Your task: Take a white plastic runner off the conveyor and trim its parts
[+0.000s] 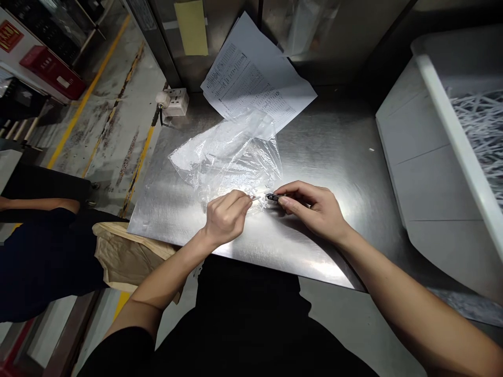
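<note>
Your left hand (226, 217) and right hand (314, 207) meet at centre frame, low on the brushed stainless-steel worktop (334, 157).

Left: fingers curled in, thumb and forefinger pinched on a thin white stick-like piece (256, 198). Right: fingers closed on a small dark slim part (273, 197), its tip poking out left toward the white piece. The two parts look touching or just apart; can't tell which, too small. Can't tell what either part is, either.

Handling, my read:
- Both pieces tiny and near weightless. Fingertip pinch only, no palm grip.
- White piece is thin and probably bends or snaps under side load. Hold it close to the working end and keep force along its length.
- Dark part looks rigid, maybe smooth plastic or metal, could slip. Grip it mid-body, where you have it.
- Steel top is slick and glary. Anything dropped may skid and be hard to spot.

The crumpled clear plastic bag (230, 157) lies just behind your hands, its near edge right at the left fingertips. Soft, light, shifts at a touch. Take it by an edge, not the middle.

Around: printed white paper sheets (255, 78) upper centre, white power socket block (175, 102) at the worktop's upper left corner, large white plastic bin (432, 173) on the right with shredded white strips (481, 131). Another person's dark sleeve (39, 256) at lower left, clear of your hands.
</note>
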Action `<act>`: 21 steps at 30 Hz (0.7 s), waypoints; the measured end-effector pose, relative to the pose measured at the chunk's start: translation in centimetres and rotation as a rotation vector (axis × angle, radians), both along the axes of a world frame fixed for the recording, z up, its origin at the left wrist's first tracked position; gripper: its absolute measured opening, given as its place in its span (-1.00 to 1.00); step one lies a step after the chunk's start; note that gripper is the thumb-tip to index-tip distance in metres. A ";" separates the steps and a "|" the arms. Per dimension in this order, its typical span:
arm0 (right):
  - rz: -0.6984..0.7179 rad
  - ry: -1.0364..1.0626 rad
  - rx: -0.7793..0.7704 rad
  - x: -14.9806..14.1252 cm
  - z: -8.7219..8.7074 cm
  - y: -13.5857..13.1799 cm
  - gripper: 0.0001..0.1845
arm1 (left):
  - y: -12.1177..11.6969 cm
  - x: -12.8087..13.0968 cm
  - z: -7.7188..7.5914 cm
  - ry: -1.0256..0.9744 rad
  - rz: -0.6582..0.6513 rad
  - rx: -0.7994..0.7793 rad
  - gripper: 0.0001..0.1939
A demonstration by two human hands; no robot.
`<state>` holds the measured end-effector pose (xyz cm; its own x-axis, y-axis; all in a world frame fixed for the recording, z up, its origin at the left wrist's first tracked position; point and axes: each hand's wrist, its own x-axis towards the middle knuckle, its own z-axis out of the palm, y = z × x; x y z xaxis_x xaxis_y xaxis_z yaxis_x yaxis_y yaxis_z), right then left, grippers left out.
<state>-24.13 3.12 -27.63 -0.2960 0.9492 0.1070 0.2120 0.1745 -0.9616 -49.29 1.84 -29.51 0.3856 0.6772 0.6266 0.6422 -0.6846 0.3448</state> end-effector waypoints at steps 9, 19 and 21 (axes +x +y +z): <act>0.035 -0.024 0.055 -0.1 -0.2 -0.2 -0.84 | 0.1 0.0 0.2 -0.029 0.000 0.005 -0.87; -0.011 -0.043 0.105 -0.2 0.4 -0.4 -0.88 | 0.1 0.0 0.4 -0.049 -0.002 0.020 -0.90; -0.005 -0.045 0.109 -0.3 0.5 -0.5 -0.88 | 0.1 0.0 0.4 -0.048 -0.002 0.021 -0.90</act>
